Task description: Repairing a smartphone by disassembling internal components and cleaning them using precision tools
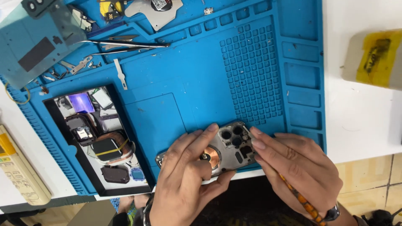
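Your left hand (186, 175) clamps the stripped phone housing (228, 146) at the blue mat's (201, 75) near edge, steadying it, while your right hand (293, 161) grips its camera corner, seemingly pinching an orange-handled tool (303, 203). Tweezers (125, 45) lie well beyond your fingertips.

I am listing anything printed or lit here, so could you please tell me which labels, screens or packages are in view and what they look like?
Small screen: in the black tray at left, rectangular, glowing violet.
Remote control: left edge, cream, long, with yellow label patch.
Yellow label: on the grey block at upper right, smudged dark.
Blue sheet: top left, with black rectangular patch.
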